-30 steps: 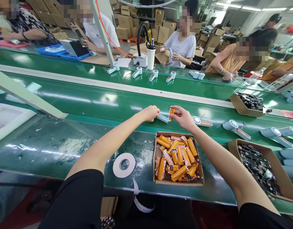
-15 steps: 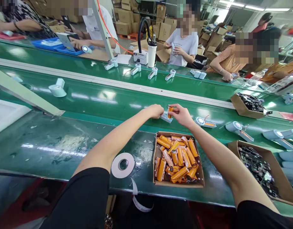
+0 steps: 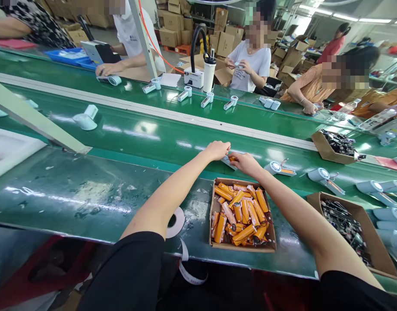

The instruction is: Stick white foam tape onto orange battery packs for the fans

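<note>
Over the green belt, my left hand (image 3: 218, 150) is closed around the far part of a pale blue plastic housing (image 3: 230, 164), much of which is covered by my fingers. My right hand (image 3: 247, 164) pinches an orange-wrapped battery (image 3: 231, 158) against the housing's open channel; only a sliver of the battery shows. Just below my hands, a cardboard box (image 3: 243, 249) holds many similar orange batteries with thin wires. A roll of white tape (image 3: 178, 222) lies left of the box, partly behind my left forearm, its loose end hanging over the bench edge.
Handheld fan bodies (image 3: 286, 172) with batteries inside lie to the right. A box of small black parts (image 3: 344, 224) sits near my right arm, another box (image 3: 334, 147) farther back. A slanted metal post (image 3: 39, 114) stands left. Co-workers sit across the belt, several fan bodies (image 3: 231, 103) before them.
My right hand has lowered the upright battery onto the housing. The pale fan body at left has shifted right. Across the belt, a co-worker's hand now rests on a fan body on the surface.
</note>
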Motion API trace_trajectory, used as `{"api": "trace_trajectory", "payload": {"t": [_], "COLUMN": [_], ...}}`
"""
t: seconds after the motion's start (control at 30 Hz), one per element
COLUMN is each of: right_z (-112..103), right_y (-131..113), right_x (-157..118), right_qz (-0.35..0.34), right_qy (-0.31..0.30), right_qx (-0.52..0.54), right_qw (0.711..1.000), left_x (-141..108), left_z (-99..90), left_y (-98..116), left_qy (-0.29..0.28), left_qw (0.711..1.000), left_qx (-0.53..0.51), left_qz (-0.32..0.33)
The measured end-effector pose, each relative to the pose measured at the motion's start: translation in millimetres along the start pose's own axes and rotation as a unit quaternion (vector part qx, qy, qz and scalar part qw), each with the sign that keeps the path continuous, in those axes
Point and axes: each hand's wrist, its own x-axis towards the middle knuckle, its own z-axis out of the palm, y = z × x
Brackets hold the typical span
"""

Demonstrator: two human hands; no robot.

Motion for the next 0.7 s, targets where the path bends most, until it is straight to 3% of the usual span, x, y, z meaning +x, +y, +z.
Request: {"api": "trace_trajectory", "payload": {"t": [0.2,0.3,0.37,0.47,0.53,0.57,0.63,0.7], "right_z": [8,-9,-25,-33,-19,-6,22,48], "right_y": [-14,-17,-16,-10,-3,1,4,-1], "right_x": [20,26,9,-66,-142,-183,-256,-305], "right_qz": [0.005,0.002,-0.005,0.023,0.09,0.123,0.17,0.212], "right_qy": [-0.078,-0.085,-0.062,0.067,0.212,0.25,0.251,0.266], "right_qx": [-0.078,-0.071,-0.059,0.004,0.127,0.172,0.201,0.178], "right_qw": [0.994,0.994,0.996,0.997,0.965,0.945,0.932,0.923], "left_x": [8,7,-2,-34,-69,-90,-133,-167], "left_z": [7.1,7.6,4.6,-5.8,-13.7,-16.4,-16.7,-7.8], "left_y": [3,10,12,-2,-24,-37,-68,-106], "left_qy": [0.023,0.037,0.056,0.107,0.15,0.171,0.215,0.303], "left_qw": [0.999,0.997,0.996,0.99,0.983,0.979,0.969,0.944], "left_qx": [-0.048,-0.062,-0.073,-0.093,-0.104,-0.107,-0.109,-0.092], "left_qz": [-0.001,0.001,0.011,0.018,-0.003,-0.02,-0.049,-0.09]}}
